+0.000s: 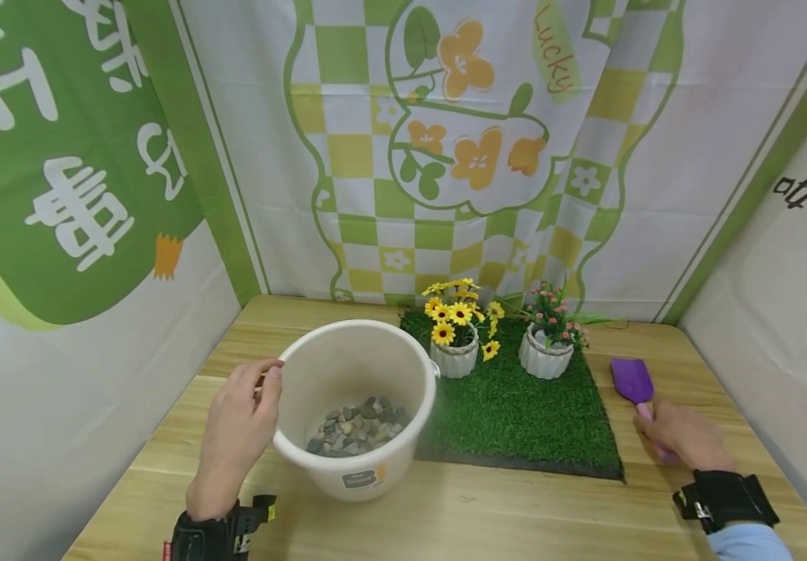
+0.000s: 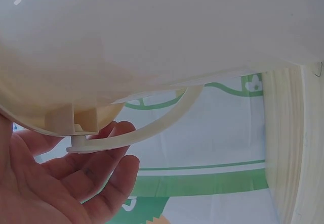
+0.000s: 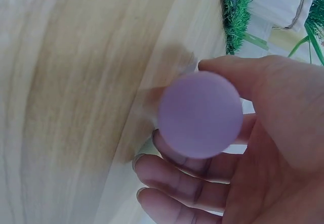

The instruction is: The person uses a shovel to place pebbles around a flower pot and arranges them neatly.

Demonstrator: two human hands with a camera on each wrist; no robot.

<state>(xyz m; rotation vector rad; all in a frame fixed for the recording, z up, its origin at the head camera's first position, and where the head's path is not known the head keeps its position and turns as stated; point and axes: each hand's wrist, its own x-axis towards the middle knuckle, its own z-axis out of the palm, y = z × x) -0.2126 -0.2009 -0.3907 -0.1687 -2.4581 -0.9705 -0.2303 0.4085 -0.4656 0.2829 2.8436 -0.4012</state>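
A white bucket (image 1: 357, 467) with stones (image 1: 357, 427) in its bottom stands upright on the wooden table. My left hand (image 1: 241, 425) holds its rim on the left side. In the left wrist view, the fingers of that left hand (image 2: 76, 178) curl beside the mount of the bucket's handle (image 2: 152, 130). On the right lies a small shovel with a purple blade (image 1: 632, 379) and pinkish-purple handle. My right hand (image 1: 691, 438) grips this handle. The handle's round end (image 3: 200, 115) faces the right wrist camera and hides part of the fingers.
Right of the bucket lies an artificial grass mat (image 1: 530, 421). At its back stand a white pot (image 1: 454, 361) of yellow flowers and a white pot (image 1: 545, 356) of pink flowers. Printed cloth (image 1: 249, 117) hangs behind and at both sides of the table (image 1: 488, 514).
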